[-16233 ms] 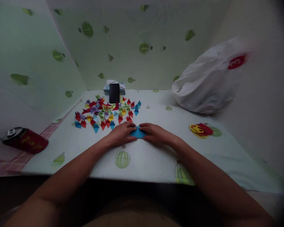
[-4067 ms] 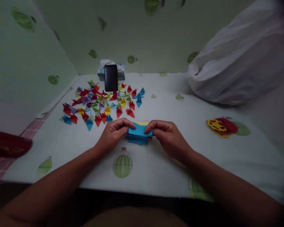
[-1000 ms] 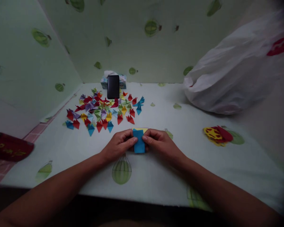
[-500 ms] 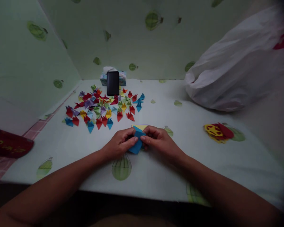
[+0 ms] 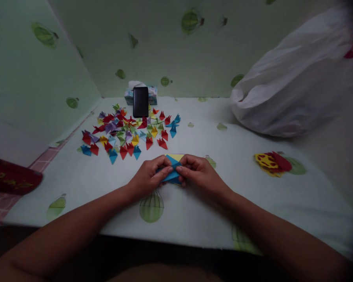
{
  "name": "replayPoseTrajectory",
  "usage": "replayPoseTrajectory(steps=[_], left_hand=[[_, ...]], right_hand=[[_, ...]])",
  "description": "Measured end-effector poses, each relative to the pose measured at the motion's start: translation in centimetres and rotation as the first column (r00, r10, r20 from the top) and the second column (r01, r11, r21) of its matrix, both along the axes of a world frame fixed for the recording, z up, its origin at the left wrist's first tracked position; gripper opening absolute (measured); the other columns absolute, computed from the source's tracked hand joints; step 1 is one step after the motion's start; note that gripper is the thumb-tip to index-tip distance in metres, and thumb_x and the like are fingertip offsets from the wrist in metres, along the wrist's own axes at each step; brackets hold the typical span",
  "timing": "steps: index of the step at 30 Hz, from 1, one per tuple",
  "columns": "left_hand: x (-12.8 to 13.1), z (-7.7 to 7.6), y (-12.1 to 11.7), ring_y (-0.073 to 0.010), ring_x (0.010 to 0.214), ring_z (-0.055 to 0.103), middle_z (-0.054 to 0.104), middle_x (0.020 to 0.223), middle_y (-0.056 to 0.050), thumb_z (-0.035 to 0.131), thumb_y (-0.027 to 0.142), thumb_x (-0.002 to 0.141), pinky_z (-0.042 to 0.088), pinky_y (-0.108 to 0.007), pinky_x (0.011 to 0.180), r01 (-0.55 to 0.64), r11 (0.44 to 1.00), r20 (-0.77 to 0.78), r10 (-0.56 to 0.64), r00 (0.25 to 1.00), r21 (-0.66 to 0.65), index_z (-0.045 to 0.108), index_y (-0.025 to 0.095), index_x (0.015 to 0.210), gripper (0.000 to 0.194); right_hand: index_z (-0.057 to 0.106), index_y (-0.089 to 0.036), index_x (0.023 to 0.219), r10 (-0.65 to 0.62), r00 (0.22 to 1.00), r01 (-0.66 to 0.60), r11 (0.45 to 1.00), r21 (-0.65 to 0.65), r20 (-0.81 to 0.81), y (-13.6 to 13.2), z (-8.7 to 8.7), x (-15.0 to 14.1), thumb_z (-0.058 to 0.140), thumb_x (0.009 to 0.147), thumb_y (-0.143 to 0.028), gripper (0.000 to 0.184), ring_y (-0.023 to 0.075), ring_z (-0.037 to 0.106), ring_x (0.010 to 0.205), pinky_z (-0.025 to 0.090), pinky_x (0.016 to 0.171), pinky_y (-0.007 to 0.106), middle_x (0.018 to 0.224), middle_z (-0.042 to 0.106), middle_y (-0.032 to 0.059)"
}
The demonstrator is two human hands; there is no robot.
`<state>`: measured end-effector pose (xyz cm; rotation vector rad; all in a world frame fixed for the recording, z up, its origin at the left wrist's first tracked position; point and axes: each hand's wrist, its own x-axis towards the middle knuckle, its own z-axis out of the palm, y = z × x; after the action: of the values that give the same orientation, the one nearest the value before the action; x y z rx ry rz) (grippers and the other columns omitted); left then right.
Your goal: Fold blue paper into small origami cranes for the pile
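Between my two hands is a piece of blue origami paper (image 5: pixel 173 177), partly folded, with its lower layers hidden by my fingers. My left hand (image 5: pixel 153 173) pinches its left side, thumb on top. On its right side my right hand (image 5: pixel 195 172) grips with thumb and fingers, the two thumbs almost touching. Under and behind the blue paper lies yellow paper (image 5: pixel 178 157) on the table. Farther back on the left spreads a crowd of small folded paper birds (image 5: pixel 126 131) in red, blue, yellow, green and purple.
A black phone (image 5: pixel 140 102) leans on a tissue box (image 5: pixel 153 95) at the back. A big white plastic bag (image 5: pixel 282 86) fills the right rear. Red and yellow cut-out pieces (image 5: pixel 272 163) lie at right, and a dark red packet (image 5: pixel 13 177) sits at the left edge.
The blue paper, earlier a tall flat shape with a point hanging toward me, now looks shorter and wider, with a crease across it. Both hands stay on it, almost in place.
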<state>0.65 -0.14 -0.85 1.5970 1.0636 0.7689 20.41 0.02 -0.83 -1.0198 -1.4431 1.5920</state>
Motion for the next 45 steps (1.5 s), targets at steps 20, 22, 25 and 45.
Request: replayPoseTrajectory(steps=[20, 22, 25, 45], left_hand=[[0.0, 0.2, 0.3, -0.0092, 0.055, 0.051, 0.056, 0.062, 0.004, 0.067, 0.033, 0.085, 0.040, -0.021, 0.053, -0.005, 1.000, -0.004, 0.005, 1.000, -0.005, 0.060, 0.017, 0.081, 0.018], [0.1, 0.2, 0.2, -0.0095, 0.054, 0.051, 0.055, 0.060, 0.005, 0.065, 0.036, 0.087, 0.040, -0.021, 0.052, -0.035, 0.999, 0.018, 0.035, 0.999, -0.001, 0.059, 0.017, 0.081, 0.020], [0.0, 0.3, 0.1, -0.0092, 0.050, 0.049, 0.054, 0.058, 0.006, 0.060, 0.036, 0.091, 0.038, -0.021, 0.050, -0.049, 0.998, 0.022, 0.048, 0.999, 0.028, 0.057, 0.018, 0.083, 0.020], [-1.6, -0.6, 2.7, -0.0121, 0.066, 0.052, 0.056, 0.073, 0.002, 0.068, 0.041, 0.085, 0.045, -0.024, 0.063, -0.411, 0.902, 0.176, 0.387, 0.905, 0.134, 0.060, 0.018, 0.083, 0.024]], right_hand=[[0.059, -0.019, 0.077, -0.061, 0.982, 0.014, 0.967, 0.253, 0.176, -0.2, 0.1, 0.2, 0.061, 0.088, -0.027, 0.014, 0.0106, 0.056, 0.051, 0.043, 0.052, 0.024, 0.057, 0.060, -0.0039], [0.058, -0.019, 0.075, -0.098, 0.979, 0.050, 0.966, 0.254, 0.177, -0.2, 0.3, 0.1, 0.061, 0.088, -0.026, 0.015, 0.0100, 0.054, 0.049, 0.042, 0.051, 0.023, 0.056, 0.059, -0.0043], [0.058, -0.019, 0.075, -0.115, 0.977, 0.064, 0.962, 0.265, 0.182, -0.3, 0.6, 0.1, 0.061, 0.089, -0.026, 0.016, 0.0097, 0.053, 0.048, 0.041, 0.050, 0.023, 0.055, 0.059, -0.0046], [0.031, -0.027, 0.159, -0.179, 0.651, -0.319, 0.817, 0.480, 0.738, 1.9, -2.0, 0.8, 0.077, 0.084, -0.027, 0.088, 0.0364, 0.045, 0.142, 0.024, 0.118, 0.065, 0.152, 0.052, 0.0155]])
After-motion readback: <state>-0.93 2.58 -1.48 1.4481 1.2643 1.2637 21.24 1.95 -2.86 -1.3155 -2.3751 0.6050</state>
